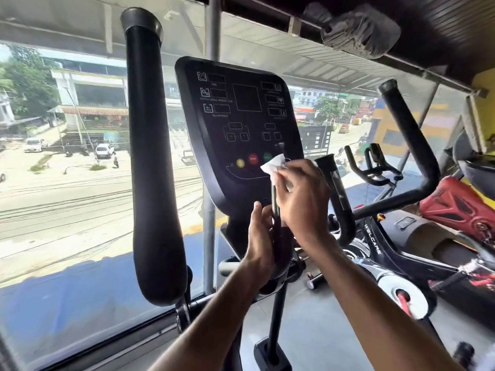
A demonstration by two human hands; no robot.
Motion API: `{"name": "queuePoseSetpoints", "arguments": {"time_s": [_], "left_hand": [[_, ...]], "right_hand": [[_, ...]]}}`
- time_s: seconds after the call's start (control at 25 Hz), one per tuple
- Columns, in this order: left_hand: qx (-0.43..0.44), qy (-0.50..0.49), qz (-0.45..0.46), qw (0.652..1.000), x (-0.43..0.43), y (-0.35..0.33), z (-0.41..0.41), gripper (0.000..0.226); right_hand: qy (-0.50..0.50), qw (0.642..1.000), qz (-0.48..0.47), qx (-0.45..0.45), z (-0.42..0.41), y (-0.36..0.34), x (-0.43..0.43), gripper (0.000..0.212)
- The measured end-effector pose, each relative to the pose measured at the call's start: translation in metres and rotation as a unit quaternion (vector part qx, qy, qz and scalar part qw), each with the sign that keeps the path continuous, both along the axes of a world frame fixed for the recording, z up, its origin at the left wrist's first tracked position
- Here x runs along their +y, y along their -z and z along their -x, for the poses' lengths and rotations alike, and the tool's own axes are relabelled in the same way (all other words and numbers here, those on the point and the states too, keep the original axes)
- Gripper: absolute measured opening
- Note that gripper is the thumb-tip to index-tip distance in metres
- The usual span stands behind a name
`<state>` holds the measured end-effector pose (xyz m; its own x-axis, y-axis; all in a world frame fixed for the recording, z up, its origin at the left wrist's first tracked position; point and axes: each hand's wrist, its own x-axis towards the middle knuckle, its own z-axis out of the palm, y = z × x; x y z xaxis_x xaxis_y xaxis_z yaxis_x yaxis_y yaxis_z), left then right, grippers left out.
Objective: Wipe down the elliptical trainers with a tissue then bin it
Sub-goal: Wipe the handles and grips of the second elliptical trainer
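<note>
white tissue (273,166) pinched by right hand (300,199) on console (235,116); left hand (261,234) grips chrome bar (275,199).

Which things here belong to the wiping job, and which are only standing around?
For the job: tissue pinched by right hand; elliptical console; chrome grip held by left hand.
Just around: spin bike; red cover.

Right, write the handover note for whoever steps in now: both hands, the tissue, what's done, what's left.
Left hand: grips the chrome bar under the console.
Right hand: pinches the tissue, pressing it on the console's lower right beside the green button.
Done: wipe is at the console; how much is clean cannot be told.
Left: the big black handle and other parts, then bin the tissue; no bin in view.
</note>
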<state>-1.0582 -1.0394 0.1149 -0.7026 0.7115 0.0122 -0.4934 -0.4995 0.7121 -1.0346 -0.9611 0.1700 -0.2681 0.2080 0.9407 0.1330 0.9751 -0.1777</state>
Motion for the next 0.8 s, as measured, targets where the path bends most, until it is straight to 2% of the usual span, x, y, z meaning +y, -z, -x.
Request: {"name": "queuePoseSetpoints", "arguments": {"time_s": [0.08, 0.16, 0.24, 0.32, 0.36, 0.44, 0.52, 0.6, 0.68, 0.76, 0.8], "left_hand": [[-0.001, 0.002, 0.007, 1.0, 0.003, 0.002, -0.001, 0.062], [-0.008, 0.005, 0.015, 1.0, 0.006, 0.002, 0.0, 0.059], [0.01, -0.03, 0.05, 0.998, 0.012, 0.006, 0.003, 0.051], [0.054, -0.092, 0.102, 0.989, 0.023, 0.015, 0.007, 0.048], [0.071, -0.113, 0.114, 0.984, 0.027, 0.018, 0.01, 0.046], [0.08, -0.12, 0.125, 0.982, 0.026, 0.02, 0.012, 0.047], [0.084, -0.111, 0.124, 0.982, 0.025, 0.019, 0.013, 0.05], [0.081, -0.109, 0.119, 0.983, 0.026, 0.019, 0.011, 0.052], [0.079, -0.122, 0.122, 0.982, 0.026, 0.017, 0.009, 0.05], [0.082, -0.129, 0.127, 0.98, 0.027, 0.018, 0.009, 0.048], [0.084, -0.132, 0.13, 0.979, 0.027, 0.018, 0.009, 0.048]], "right_hand": [[-0.042, 0.992, 0.101, 0.062, -0.005, 0.003, -0.002, 0.011], [-0.084, 0.969, 0.224, 0.068, -0.006, 0.01, -0.002, 0.014], [-0.093, 0.918, 0.382, 0.06, 0.003, 0.007, 0.008, 0.025], [-0.132, 0.859, 0.489, 0.081, 0.013, 0.003, 0.016, 0.018], [-0.16, 0.858, 0.477, 0.107, 0.016, 0.003, 0.016, 0.015], [-0.147, 0.922, 0.337, 0.125, 0.018, 0.005, 0.009, 0.018], [-0.102, 0.974, 0.166, 0.113, 0.016, 0.005, 0.009, 0.018], [-0.103, 0.991, 0.058, 0.055, 0.015, -0.01, 0.022, 0.018], [-0.135, 0.985, 0.017, -0.106, 0.013, -0.041, 0.033, 0.021], [-0.142, 0.946, 0.005, -0.292, 0.011, -0.075, 0.035, 0.02], [-0.132, 0.926, -0.004, -0.353, 0.011, -0.088, 0.033, 0.019]]}}
